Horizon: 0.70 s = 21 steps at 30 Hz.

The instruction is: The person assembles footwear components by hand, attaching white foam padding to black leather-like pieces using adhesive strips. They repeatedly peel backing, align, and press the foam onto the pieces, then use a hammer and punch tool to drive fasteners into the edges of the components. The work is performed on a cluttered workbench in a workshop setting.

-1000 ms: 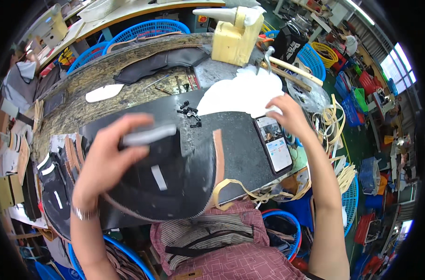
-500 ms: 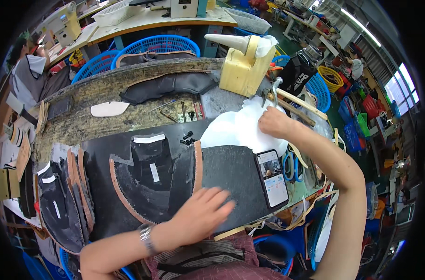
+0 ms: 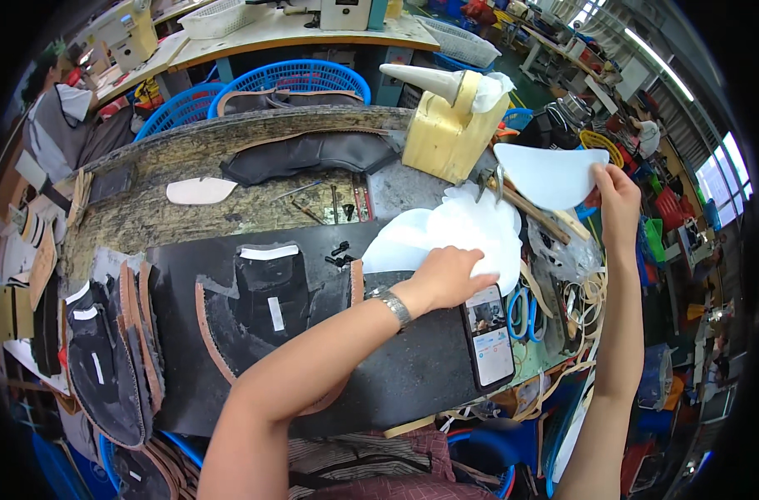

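Stretching crosswise, the white sheet point(image 3: 549, 177) points leftward.

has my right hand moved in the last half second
Yes. Judged against the yellow block, your right hand has moved farther right, off the white pile, now holding a white sheet.

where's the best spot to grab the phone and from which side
Probably by the long edges near its lower end, coming from the wearer's side: the phone lies flat, screen up, with that end uncovered, while the left hand and white sheets crowd its top.
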{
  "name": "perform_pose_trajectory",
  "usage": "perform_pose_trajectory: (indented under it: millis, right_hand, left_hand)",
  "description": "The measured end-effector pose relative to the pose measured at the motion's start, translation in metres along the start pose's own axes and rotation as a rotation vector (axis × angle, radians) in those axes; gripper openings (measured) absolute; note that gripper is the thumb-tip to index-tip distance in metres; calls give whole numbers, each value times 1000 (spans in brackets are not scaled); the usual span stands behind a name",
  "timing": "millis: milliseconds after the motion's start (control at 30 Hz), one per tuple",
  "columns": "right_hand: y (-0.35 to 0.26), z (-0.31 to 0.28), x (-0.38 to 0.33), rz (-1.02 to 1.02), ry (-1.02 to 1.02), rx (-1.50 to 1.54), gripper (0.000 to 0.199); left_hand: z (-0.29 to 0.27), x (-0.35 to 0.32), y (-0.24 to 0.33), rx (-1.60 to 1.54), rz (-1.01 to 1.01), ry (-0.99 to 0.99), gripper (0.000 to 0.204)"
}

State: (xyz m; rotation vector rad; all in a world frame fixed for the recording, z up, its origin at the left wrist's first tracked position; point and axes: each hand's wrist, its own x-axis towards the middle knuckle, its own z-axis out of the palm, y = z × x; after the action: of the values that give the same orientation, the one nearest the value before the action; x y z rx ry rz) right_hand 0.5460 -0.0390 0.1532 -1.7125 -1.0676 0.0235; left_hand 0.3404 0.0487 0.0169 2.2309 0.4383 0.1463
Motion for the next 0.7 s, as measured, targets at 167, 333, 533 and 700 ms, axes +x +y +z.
perform_pose_trajectory:
  millis: [167, 333, 533, 700]
  right_hand:
    - [-57, 50, -89, -62, -155, -53, 16]
    - [-98, 110, -153, -703, -640, 87, 27]
    - [-107, 137, -168, 156, -1121, 313, 29]
    - [-111, 149, -197, 301, -1280, 268, 17]
  left_hand:
    - [-24, -87, 35, -534, 130, 738, 58]
    - [-35, -176, 23, -1095, 32, 601, 47]
    - [-57, -279, -3, -944, -202, 577, 25]
    - [-44, -329, -10, -850, -364, 703, 17]
